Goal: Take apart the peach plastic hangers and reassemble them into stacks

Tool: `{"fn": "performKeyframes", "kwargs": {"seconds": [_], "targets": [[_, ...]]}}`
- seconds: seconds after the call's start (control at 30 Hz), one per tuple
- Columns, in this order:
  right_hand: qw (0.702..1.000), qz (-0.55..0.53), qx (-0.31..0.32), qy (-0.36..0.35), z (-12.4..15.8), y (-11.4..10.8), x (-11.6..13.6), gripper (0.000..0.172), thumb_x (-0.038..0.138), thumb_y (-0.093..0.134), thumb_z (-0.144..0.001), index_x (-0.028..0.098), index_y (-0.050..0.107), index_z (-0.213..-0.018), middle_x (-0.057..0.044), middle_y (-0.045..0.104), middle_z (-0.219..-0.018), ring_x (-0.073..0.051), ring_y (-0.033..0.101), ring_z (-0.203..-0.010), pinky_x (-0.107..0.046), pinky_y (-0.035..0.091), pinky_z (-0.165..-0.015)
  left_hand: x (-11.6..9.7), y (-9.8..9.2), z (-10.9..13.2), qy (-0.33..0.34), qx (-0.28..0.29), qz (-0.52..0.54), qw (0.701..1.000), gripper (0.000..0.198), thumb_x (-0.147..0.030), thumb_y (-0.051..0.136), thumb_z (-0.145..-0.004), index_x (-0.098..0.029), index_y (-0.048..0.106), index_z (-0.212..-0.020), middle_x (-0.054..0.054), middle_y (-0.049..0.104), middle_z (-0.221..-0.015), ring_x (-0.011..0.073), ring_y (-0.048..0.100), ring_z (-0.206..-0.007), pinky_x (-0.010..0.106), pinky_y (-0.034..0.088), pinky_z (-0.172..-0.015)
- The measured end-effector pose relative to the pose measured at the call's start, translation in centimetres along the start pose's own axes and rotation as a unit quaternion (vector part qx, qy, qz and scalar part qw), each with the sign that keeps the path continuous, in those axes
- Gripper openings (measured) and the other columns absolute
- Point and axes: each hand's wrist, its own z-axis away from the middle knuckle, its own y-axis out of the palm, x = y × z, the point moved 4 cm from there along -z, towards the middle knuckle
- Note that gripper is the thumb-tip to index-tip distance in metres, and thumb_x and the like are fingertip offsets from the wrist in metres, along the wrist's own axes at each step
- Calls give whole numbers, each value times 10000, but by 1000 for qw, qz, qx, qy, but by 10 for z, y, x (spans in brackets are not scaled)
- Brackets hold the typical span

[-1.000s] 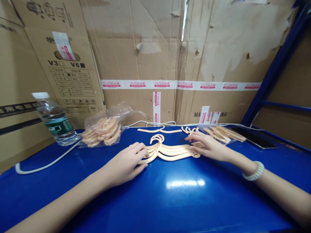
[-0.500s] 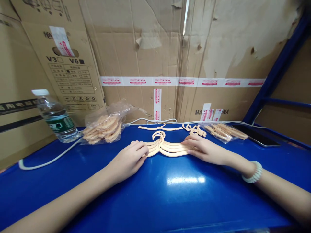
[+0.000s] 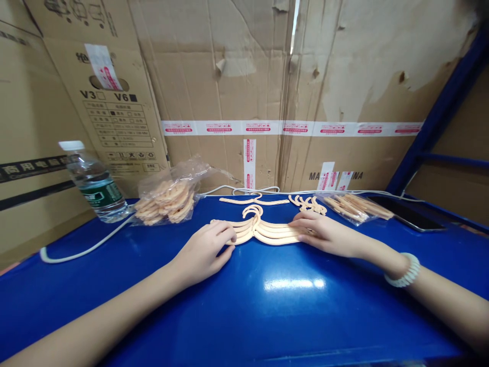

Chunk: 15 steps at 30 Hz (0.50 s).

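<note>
Several pale hanger-shaped pieces (image 3: pixel 275 236) lie overlapped on the blue table (image 3: pixel 244 316), their hooks bunched at the middle. My left hand (image 3: pixel 208 250) has its curled fingers around the left ends of these hangers. Over the right ends, my right hand (image 3: pixel 324 234) is closed, thumb at the near side. Behind them a single hanger (image 3: pixel 272 202) lies flat. Small curved hook pieces (image 3: pixel 311 204) are heaped just beyond my right hand.
At the left stand a water bottle (image 3: pixel 97 188) and a clear bag of pale pieces (image 3: pixel 168 201). A bag of sticks (image 3: pixel 353 206) and a dark phone (image 3: pixel 408 214) lie at the right. Cardboard (image 3: pixel 229 92) walls the back; a white cable (image 3: pixel 87 252) crosses the left side.
The whole view has shifted slightly, so things appear a little further right. Both hands stay at the ends of the hangers, with hardly any change in their grip.
</note>
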Motion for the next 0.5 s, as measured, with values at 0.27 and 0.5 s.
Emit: {"fn": "performKeyframes", "kwargs": {"seconds": [0.27, 0.5], "targets": [[1000, 1, 3, -1, 0, 0, 0, 344, 352, 428, -974, 165, 591, -1213, -127, 564, -1134, -233, 566, -1019, -392, 466, -922, 1, 1, 0, -2, -8, -4, 1000, 106, -131, 458, -884, -189, 544, -907, 65, 594, -999, 231, 545, -929, 362, 446, -812], [999, 3, -51, 0, 1, -11, -3, 347, 375, 419, -974, 175, 618, -1176, -127, 584, -1166, -251, 554, -1088, -416, 434, -969, 2, 0, 0, -1, -32, -22, 999, 129, -130, 441, -895, -195, 552, -907, 59, 611, -996, 226, 564, -920, 352, 450, -793]]}}
